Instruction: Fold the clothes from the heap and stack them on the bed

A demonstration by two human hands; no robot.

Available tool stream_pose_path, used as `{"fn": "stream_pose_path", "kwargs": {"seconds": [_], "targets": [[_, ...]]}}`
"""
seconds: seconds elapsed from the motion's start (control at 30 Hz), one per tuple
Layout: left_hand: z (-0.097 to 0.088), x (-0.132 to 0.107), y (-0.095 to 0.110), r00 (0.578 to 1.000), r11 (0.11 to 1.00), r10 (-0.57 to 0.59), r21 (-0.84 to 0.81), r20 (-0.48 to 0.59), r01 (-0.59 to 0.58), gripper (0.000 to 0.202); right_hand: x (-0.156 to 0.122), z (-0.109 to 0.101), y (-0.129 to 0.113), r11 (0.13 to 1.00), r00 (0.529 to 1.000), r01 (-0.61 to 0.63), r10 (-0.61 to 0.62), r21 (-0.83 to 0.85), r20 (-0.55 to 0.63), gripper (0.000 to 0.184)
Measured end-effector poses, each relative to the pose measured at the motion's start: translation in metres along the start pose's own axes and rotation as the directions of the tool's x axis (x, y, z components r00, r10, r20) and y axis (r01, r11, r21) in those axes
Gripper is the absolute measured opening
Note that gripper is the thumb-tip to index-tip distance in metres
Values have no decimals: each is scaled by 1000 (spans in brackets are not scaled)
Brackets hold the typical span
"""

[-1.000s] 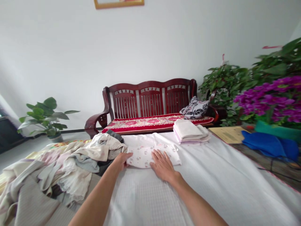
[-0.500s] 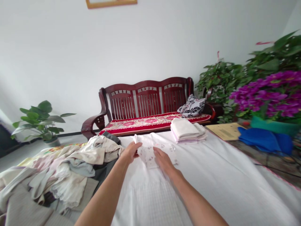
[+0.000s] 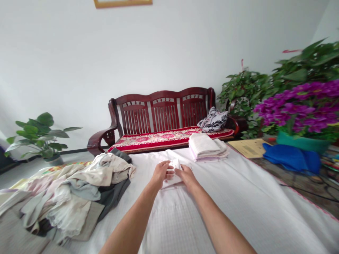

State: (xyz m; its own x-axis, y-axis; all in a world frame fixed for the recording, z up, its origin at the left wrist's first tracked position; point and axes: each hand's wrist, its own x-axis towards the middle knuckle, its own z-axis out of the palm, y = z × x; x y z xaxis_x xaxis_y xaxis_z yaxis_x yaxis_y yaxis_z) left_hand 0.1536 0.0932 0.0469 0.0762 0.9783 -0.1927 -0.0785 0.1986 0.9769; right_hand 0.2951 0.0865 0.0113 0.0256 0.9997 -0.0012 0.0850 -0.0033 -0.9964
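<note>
Between my hands a small white piece of clothing with a faint print (image 3: 171, 181) lies partly folded on the white cloth, its upper part raised in a fold. My left hand (image 3: 161, 173) is at its left side, fingers bent and apart, close against the fabric. On the other side my right hand (image 3: 186, 177) pinches the raised fold between thumb and fingers. What kind of garment it is I cannot make out.
A heap of loose clothes (image 3: 76, 190) lies at left. Beyond my hands stands a folded white stack (image 3: 208, 148) on the white cloth (image 3: 238, 208). A wooden bench (image 3: 164, 113) is behind. To the right are a blue cloth (image 3: 291, 158) and purple flowers (image 3: 299, 106).
My left hand has moved right, bringing the left part of the garment over towards my right hand. The hands are closer together, and the garment looks narrower. The view has shifted slightly.
</note>
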Motion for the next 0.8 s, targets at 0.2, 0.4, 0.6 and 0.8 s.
{"fn": "stream_pose_path", "kwargs": {"seconds": [0.2, 0.4, 0.6, 0.8], "targets": [[-21, 4, -30, 879, 714, 476, 574, 23, -401, 43, 12, -12, 13, 983, 984, 74, -99, -167, -149, 64], [4, -6, -49, 844, 203, 414, 870, 340, -450, 59, 5, -30, 6, 842, 961, 33, -174, -538, -213, 70], [14, -6, -53, 869, 70, 351, 915, 350, -397, 58, -14, -32, 3, 402, 944, 40, -315, -915, -97, 49], [1, 16, -50, 949, 760, 312, 588, 45, -278, 73, -13, -34, 17, 371, 955, 35, -286, -928, -78, 45]]}}
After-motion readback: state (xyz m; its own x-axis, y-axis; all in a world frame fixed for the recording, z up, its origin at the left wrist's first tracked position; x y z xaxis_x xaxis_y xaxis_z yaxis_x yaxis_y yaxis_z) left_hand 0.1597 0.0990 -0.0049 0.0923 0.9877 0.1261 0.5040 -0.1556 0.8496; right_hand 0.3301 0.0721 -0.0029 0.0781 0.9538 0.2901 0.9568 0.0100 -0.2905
